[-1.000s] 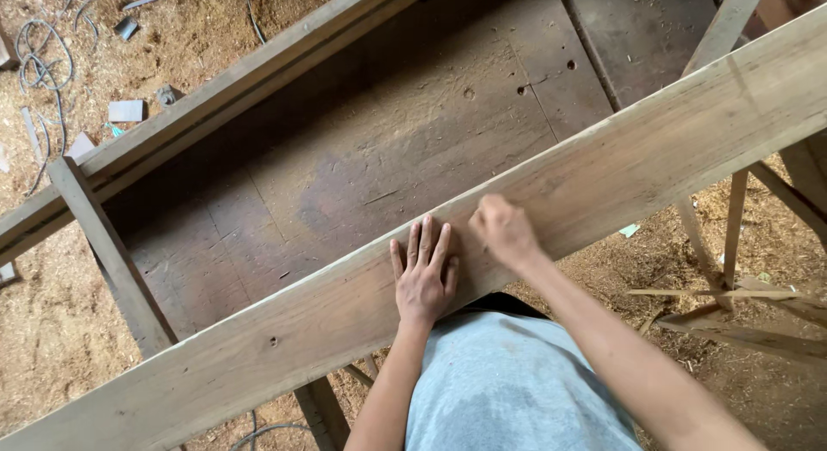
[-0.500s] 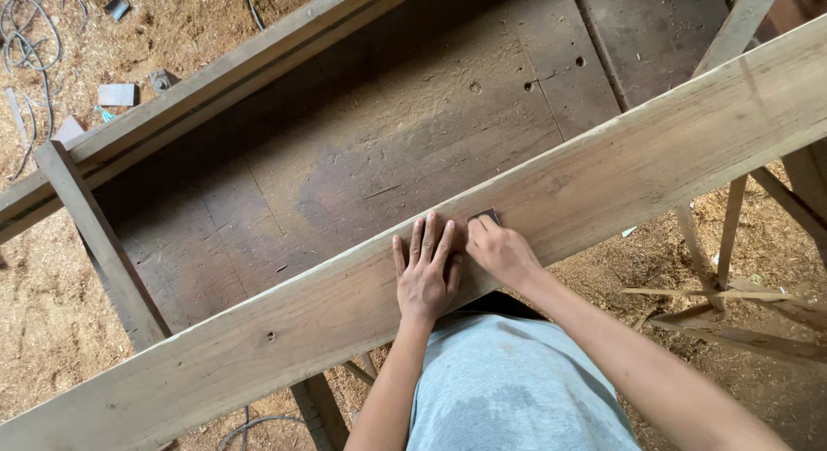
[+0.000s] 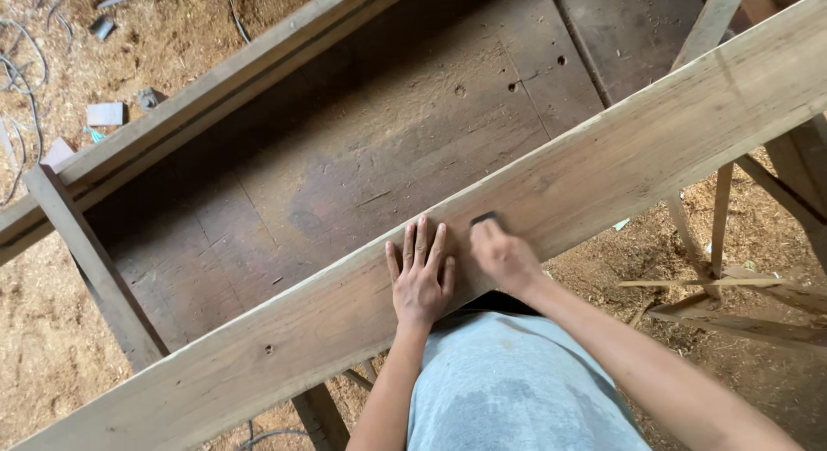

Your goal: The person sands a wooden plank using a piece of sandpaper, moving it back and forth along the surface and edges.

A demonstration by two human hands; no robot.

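- A small pale rectangular block lies on the sawdust floor at the upper left, with a small grey metal piece just to its right and another dark piece further up; no label on any of them can be made out.
- Grey cables loop over the sawdust at the far left edge.
- A long pale plank runs slantwise across the view from lower left to upper right, lying over a dark, worn wooden desk.
- The left arm comes up from the bottom edge, forearm nearly straight, beside the person's grey shirt.
- The left hand lies flat, palm down on the plank, fingers spread wide and pointing away from the body; it holds nothing and only presses on the wood.
- The right arm enters from the lower right corner and reaches slantwise toward the middle of the plank.
- The right hand is curled closed over a small dark block, of which only the top end shows past the fingertips; the block rests against the plank's face, just right of the left hand.
- The two hands sit close together, nearly touching.
- Thin wooden sticks and a slanted frame leg stand over the sawdust at the right, under the plank.
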